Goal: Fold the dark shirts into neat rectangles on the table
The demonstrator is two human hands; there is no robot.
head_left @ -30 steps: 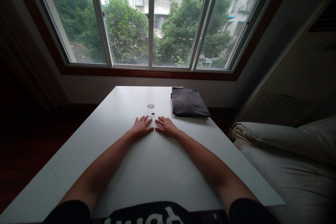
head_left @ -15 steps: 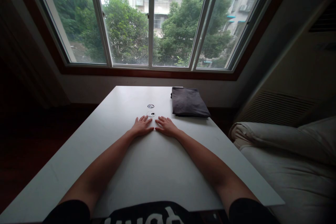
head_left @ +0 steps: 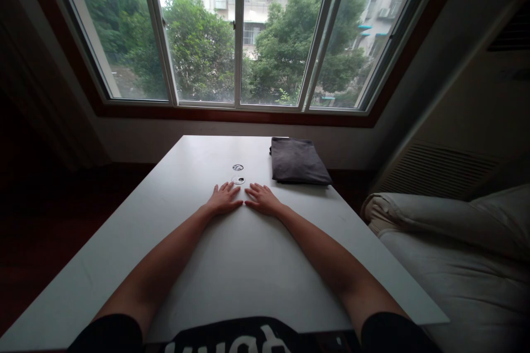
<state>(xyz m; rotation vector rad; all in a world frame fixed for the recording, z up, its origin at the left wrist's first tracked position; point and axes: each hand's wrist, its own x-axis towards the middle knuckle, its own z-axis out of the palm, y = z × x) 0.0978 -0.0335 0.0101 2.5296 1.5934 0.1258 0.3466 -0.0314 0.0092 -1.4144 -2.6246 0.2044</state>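
Note:
My left hand [head_left: 224,199] lies flat on the white table [head_left: 232,265], fingers spread, holding nothing. Close beside it, my right hand [head_left: 262,199] rests palm down with its fingers apart and nothing in them. The thumbs point at each other across a small gap. Just beyond the fingertips are two round markings or discs on the tabletop, a nearer one [head_left: 238,180] and a farther one [head_left: 237,167]; I cannot tell which they are. To the right of my right hand, a dark grey folded cloth [head_left: 298,161] lies at the table's far right edge.
A wide window [head_left: 238,105] with a brown frame stands behind the table. Along the right side is a sofa [head_left: 447,231] with a pale cover. A large pale unit with a slatted grille [head_left: 439,168] stands behind the sofa. A curtain [head_left: 41,94] hangs at the left.

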